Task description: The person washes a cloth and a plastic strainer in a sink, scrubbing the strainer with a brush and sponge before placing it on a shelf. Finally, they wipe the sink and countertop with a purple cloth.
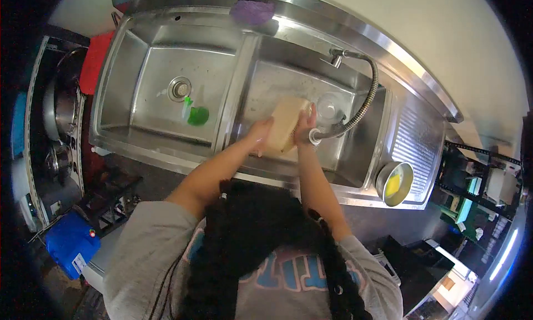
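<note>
Both my hands hold a pale tan rectangular block, board-like, (284, 124) over the right basin of a steel double sink (239, 87). My left hand (259, 134) grips its left edge and looks wet. On the opposite edge sits my right hand (305, 122), fingers curled over the top corner. The nozzle of a flexible metal tap hose (367, 96) hangs just right of my right hand. A clear round glass dish (331, 107) lies in the basin behind the block.
The left basin holds a green item (197, 116) near the drain (180, 88). A purple cloth (252, 10) lies on the back rim. A metal bowl with something yellow (394, 182) stands on the drainboard. Pots (61, 112) and a blue container (72, 242) are at the left.
</note>
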